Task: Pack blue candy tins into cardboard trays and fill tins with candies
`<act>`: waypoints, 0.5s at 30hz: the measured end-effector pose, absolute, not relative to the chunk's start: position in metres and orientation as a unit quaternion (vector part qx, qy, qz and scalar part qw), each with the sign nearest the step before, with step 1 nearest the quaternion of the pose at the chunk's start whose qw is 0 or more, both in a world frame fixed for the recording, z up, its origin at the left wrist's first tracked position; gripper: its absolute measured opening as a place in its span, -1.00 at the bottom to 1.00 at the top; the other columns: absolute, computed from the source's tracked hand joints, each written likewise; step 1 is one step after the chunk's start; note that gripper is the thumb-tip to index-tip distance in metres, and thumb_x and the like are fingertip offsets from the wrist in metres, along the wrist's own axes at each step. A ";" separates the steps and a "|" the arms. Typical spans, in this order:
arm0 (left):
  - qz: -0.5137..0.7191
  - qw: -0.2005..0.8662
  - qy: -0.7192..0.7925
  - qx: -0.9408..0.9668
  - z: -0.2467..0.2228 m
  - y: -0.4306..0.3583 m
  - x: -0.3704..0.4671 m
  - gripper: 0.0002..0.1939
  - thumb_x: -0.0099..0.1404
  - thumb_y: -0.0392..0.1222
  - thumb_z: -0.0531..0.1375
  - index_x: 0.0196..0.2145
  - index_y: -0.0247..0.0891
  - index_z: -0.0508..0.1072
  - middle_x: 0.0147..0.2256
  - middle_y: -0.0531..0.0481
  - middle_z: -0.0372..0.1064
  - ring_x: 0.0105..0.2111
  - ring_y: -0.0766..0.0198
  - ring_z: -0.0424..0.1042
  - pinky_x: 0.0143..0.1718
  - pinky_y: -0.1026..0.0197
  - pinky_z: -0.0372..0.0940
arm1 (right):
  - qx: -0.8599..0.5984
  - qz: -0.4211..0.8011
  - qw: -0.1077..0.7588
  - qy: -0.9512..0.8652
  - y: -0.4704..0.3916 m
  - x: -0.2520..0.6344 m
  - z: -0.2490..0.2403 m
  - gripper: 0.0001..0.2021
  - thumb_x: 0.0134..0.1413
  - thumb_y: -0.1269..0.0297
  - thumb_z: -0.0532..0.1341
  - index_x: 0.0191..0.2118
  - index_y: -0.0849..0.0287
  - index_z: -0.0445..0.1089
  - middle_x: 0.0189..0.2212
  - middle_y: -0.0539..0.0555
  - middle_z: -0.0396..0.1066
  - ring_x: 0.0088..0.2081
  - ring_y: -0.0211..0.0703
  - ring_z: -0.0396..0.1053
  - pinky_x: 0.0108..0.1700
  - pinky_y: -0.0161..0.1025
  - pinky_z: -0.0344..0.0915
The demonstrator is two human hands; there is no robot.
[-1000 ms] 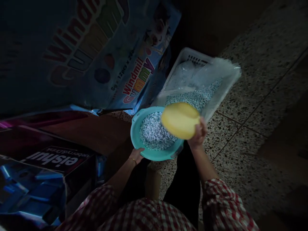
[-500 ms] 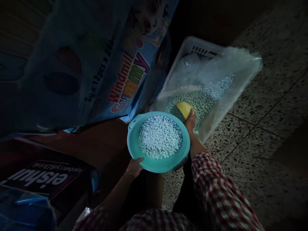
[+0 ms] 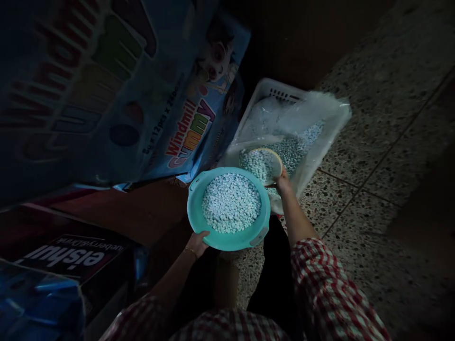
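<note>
My left hand [image 3: 197,243] grips the lower left rim of a turquoise plastic bowl [image 3: 227,241], its thumb over the edge. Small pale blue pellets [image 3: 231,202] are heaped in the bowl. Past the bowl's upper right rim, my right hand [image 3: 283,182] is closed on the edge of a yellow-rimmed scoop bowl [image 3: 277,161] full of the same pellets. Beneath the scoop lies a clear plastic bag [image 3: 329,111] with more pellets, lining a white basket [image 3: 261,87]. The fingers under both bowls are hidden.
Large blue Windmill Gummy packages [image 3: 192,128] stand along the left. A dark carton [image 3: 74,253] with white lettering and blue wrapped packs [image 3: 39,303] sit at lower left. Speckled tile floor [image 3: 359,156] stretches to the right of the basket.
The scoop has turned from showing its yellow outside to facing up, now filled with pellets. My right hand has lifted it toward the turquoise bowl. My left hand keeps its grip.
</note>
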State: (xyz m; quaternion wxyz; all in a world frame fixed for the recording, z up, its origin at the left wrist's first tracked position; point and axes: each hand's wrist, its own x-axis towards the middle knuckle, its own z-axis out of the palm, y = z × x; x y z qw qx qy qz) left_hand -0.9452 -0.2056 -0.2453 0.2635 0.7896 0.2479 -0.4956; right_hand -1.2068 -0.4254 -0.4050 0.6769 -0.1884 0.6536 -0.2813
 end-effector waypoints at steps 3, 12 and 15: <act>-0.502 0.268 0.254 0.782 -0.244 -0.209 -0.947 -0.54 0.00 -0.55 0.15 -0.10 -0.38 0.38 -0.35 -0.08 0.48 -0.43 0.17 0.49 -0.29 0.01 0.43 | -0.199 -0.317 0.648 0.663 -0.437 -1.236 -0.364 -0.20 -0.41 0.37 0.09 0.16 -0.04 0.08 -0.09 0.05 0.30 -0.35 -0.19 0.32 -0.47 -0.16 0.43; -0.520 0.280 0.249 0.768 -0.243 -0.211 -0.949 -0.56 -0.01 -0.55 0.15 -0.12 -0.40 0.37 -0.39 -0.10 0.46 -0.46 0.21 0.45 -0.29 0.03 0.42 | -0.510 -0.398 0.410 0.643 -0.382 -1.239 -0.248 -0.26 -0.04 0.23 0.09 0.29 0.14 -0.18 0.19 0.24 0.07 0.14 0.06 0.16 0.11 0.10 0.19; -0.534 0.282 0.239 0.761 -0.245 -0.210 -0.950 -0.61 0.01 -0.55 0.13 -0.15 -0.44 0.38 -0.42 -0.12 0.46 -0.47 0.20 0.45 -0.29 0.03 0.41 | -0.637 -0.371 0.322 0.594 -0.341 -1.211 -0.247 -0.39 0.07 0.25 0.10 0.24 0.06 -0.07 0.21 0.22 0.03 0.21 0.06 0.07 0.15 0.13 0.14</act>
